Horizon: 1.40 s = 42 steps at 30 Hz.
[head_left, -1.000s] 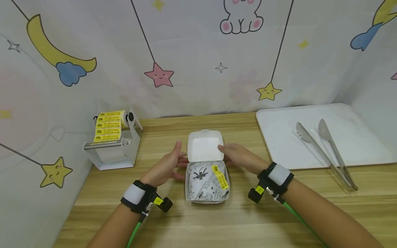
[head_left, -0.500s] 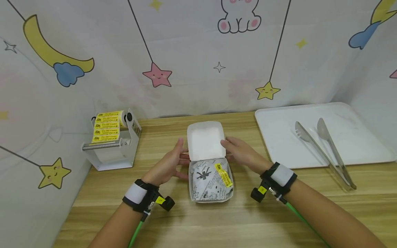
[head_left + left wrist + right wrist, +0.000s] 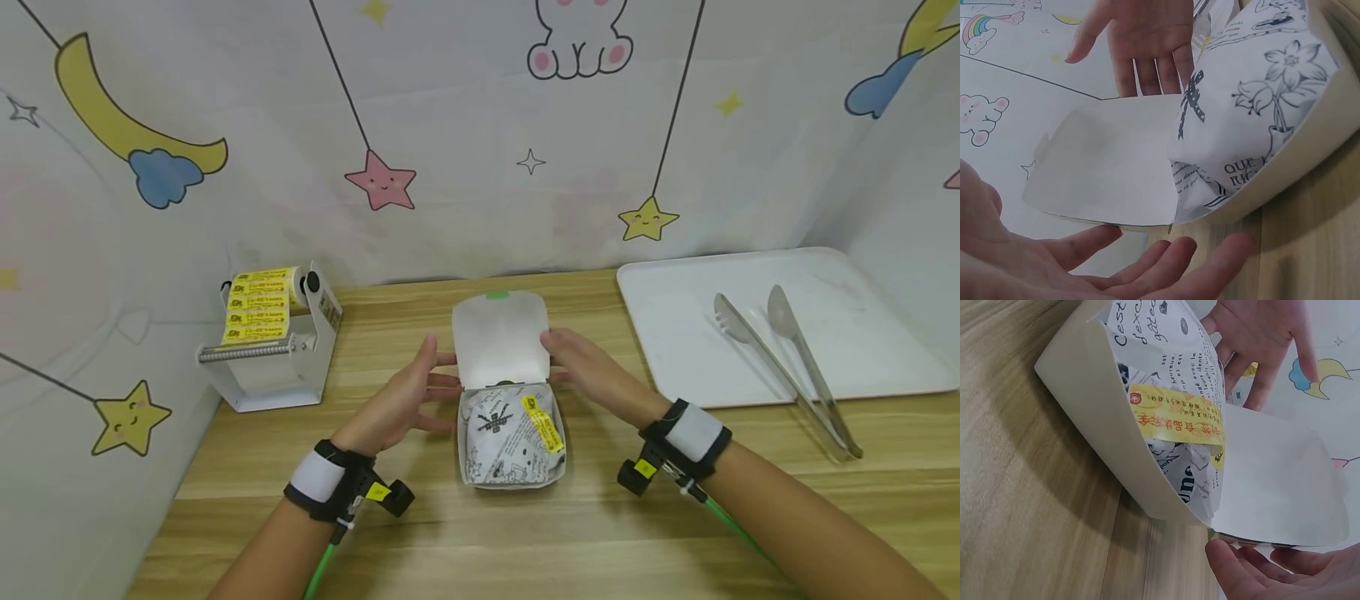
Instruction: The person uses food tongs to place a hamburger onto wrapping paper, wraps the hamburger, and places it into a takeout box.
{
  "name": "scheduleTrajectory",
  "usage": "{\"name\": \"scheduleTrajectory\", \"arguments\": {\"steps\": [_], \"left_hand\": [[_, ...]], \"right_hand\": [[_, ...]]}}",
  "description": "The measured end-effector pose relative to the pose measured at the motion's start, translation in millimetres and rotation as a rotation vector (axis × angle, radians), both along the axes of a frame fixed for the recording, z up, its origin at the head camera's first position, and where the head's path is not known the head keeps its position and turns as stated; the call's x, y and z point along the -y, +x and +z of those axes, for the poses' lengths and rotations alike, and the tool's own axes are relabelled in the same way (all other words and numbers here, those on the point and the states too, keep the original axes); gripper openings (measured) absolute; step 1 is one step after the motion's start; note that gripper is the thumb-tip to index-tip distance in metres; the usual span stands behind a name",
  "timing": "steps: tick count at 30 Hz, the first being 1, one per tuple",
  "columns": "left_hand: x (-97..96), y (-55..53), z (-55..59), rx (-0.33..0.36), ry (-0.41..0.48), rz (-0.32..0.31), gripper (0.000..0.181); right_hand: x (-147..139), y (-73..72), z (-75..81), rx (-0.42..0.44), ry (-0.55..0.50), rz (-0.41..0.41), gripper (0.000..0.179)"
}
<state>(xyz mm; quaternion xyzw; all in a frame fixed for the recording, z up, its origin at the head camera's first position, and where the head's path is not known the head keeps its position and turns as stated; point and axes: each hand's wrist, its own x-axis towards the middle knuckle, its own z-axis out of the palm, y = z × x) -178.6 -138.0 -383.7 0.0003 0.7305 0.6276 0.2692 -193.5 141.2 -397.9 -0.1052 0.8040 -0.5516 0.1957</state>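
A white paper takeaway box (image 3: 513, 484) stands on the wooden table with its lid (image 3: 501, 337) raised at the back. Inside sits a bundle in printed paper (image 3: 495, 446), its contents hidden, with a yellow sticker (image 3: 543, 423) across its right side. My left hand (image 3: 386, 408) is at the box's left, fingers extended near the lid's side. On the right, my right hand (image 3: 600, 375) touches the lid's edge with loosely bent fingertips, as the right wrist view shows. The left wrist view shows the left fingers (image 3: 1088, 240) close by the lid's lower edge.
A label dispenser (image 3: 273, 342) with a roll of yellow stickers stands at the left. Metal tongs (image 3: 787, 375) lie on a white tray (image 3: 690, 333) at the right, their joined end over the table. A patterned cloth backdrop (image 3: 480, 225) rises behind the table.
The box has shifted slightly right since the first frame. Its lid has tilted up toward me, bringing a green tab into view at its top. Both hands have stayed beside it.
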Motion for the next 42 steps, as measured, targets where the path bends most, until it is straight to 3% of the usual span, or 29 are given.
{"name": "scheduleTrajectory", "arguments": {"steps": [6, 12, 19, 25, 31, 36, 42], "left_hand": [[6.1, 5.9, 6.2, -0.008, -0.078, -0.079, 0.083], [9.0, 10.2, 9.3, -0.011, -0.066, -0.103, 0.083], [7.5, 12.2, 8.2, 0.006, -0.037, -0.080, 0.091], [3.5, 12.6, 6.1, 0.020, -0.035, -0.047, 0.091], [-2.4, 13.8, 5.7, 0.024, -0.057, -0.041, 0.075], [-3.8, 15.8, 7.8, 0.041, -0.060, -0.007, 0.067], [-4.8, 18.1, 8.2, 0.034, -0.090, -0.013, 0.075]], "right_hand": [[-9.0, 3.2, 3.6, -0.044, -0.125, 0.042, 0.071], [-11.8, 3.5, 6.6, -0.035, -0.184, 0.053, 0.073], [-11.7, 3.9, 7.6, -0.058, -0.125, 0.156, 0.067], [-10.6, 6.8, 8.5, -0.081, -0.093, 0.171, 0.064], [-11.0, 9.5, 2.2, -0.194, 0.067, 0.177, 0.059], [-19.5, 9.0, -2.0, -0.279, 0.035, 0.237, 0.043], [-23.6, 11.8, -4.0, -0.342, 0.065, 0.319, 0.044]]}}
